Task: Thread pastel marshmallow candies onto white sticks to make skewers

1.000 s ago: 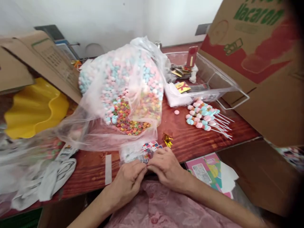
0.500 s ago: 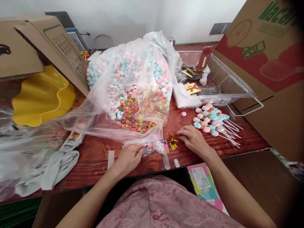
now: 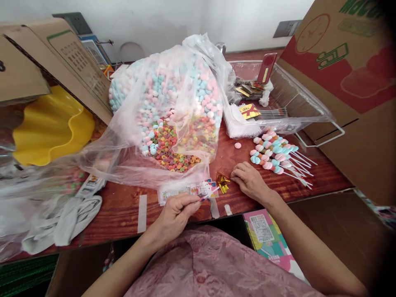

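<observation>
My left hand [image 3: 177,212] is closed, thumb and fingers pinching the edge of a small printed plastic bag [image 3: 209,195] just above the table's front edge. Under and behind it lie more printed plastic bags [image 3: 170,194], flat on the wood. My right hand [image 3: 250,181] rests on the table with thumb and fingertips together; what they hold, if anything, is too small to make out. Right beside those fingertips is a little pile of gold twist ties [image 3: 222,183]. Several skewers of pink, white and blue candy [image 3: 272,153] on white sticks lie beyond my right hand.
A big clear bag [image 3: 167,95] of marshmallows and colourful ring candy fills the middle. Behind the skewers stands a clear plastic tray [image 3: 297,88] with white sticks and packets. Cardboard boxes [image 3: 343,99] flank the table. A yellow wavy bowl [image 3: 52,128] and grey cloth [image 3: 71,218] are left.
My left hand has drawn back toward me from the flat bags, now raising one printed bag by its edge. My right hand stays by the gold twist ties.
</observation>
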`<state>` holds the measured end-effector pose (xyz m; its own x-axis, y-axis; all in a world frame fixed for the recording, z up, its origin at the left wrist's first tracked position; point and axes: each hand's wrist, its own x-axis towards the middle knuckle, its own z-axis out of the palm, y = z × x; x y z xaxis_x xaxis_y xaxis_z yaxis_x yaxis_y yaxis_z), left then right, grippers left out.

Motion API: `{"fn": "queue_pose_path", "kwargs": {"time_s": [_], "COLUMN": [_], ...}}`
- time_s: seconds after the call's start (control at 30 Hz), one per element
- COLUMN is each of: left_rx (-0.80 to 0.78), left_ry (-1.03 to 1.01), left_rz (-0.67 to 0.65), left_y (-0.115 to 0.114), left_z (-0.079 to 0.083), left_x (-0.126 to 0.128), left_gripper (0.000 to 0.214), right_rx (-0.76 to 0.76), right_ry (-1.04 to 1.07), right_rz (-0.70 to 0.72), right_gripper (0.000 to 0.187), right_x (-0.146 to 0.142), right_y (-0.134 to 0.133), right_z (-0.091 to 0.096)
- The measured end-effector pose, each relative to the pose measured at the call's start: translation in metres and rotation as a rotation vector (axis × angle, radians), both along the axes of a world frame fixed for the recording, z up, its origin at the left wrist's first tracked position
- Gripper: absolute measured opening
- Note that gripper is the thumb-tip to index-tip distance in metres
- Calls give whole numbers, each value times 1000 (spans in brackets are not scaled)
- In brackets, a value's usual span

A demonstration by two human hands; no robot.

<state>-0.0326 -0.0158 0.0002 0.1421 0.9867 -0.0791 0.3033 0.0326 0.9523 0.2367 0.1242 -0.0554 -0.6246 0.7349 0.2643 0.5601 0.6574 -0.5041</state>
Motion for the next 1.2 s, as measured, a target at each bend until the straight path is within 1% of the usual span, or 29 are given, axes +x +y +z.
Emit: {"fn": "queue_pose_path", "kwargs": {"time_s": [0.1,0.2,0.23,0.3,0.37,0.43,0.47,0.53,0.57,0.6,0.63,0.67,0.77,0.83,0.9,1.0,1.07,1.13,1.17,1.2], "left_rx": [-149,-292,-311,-293,-247,-201,-177,-131,-114,-110,-122,-145,-205,-186,-118,-32,2,55,90,122], "left_ry": [-127,-238,-260,-270,-264,-279,-299,-341,-356,-368,-380,-396,-439,-434,-397,-338,-282,-189,-136,-83], "left_rz": [66,135,144,139,125,116,115,121,129,139,147,149,119,110,125,136,120,72,35,-8], "left_y": [-1,-4,-4,-2,5,14,18,25,26,26,25,22,13,8,5,5,8,12,14,15], "left_z": [-4,-11,-13,-17,-18,-16,-14,-11,-9,-8,-8,-8,-10,-12,-11,-4,2,7,9,11], "left_x": [6,8,9,15,23,32,37,42,43,43,42,40,32,28,25,23,24,25,27,30], "left_gripper": [29,32,33,31,29,28,28,28,28,27,27,26,27,30,30,28,30,34,35,36], "right_rx": [-19,-45,-46,-50,-67,-81,-59,77,146,185,184,146,-47,-135,-196,-240,-334,-460,-511,-545], "right_ry": [53,156,194,311,483,619,616,516,470,438,429,442,519,550,577,686,759,784,782,775], "right_rz": [-21,-83,-108,-160,-199,-181,-143,-91,-88,-86,-82,-67,6,19,-28,-204,-304,-329,-322,-310], "right_gripper": [20,19,18,15,11,16,19,26,29,31,32,32,28,26,25,25,15,4,2,6], "right_x": [4,17,19,16,0,-24,-37,-59,-66,-71,-74,-75,-75,-76,-79,-82,-82,-79,-76,-73], "right_y": [3,0,-4,-17,-37,-58,-68,-83,-88,-90,-91,-90,-87,-88,-93,-105,-112,-115,-115,-115], "right_z": [5,16,21,34,46,54,56,52,48,44,39,35,30,30,30,24,19,18,20,23]}}
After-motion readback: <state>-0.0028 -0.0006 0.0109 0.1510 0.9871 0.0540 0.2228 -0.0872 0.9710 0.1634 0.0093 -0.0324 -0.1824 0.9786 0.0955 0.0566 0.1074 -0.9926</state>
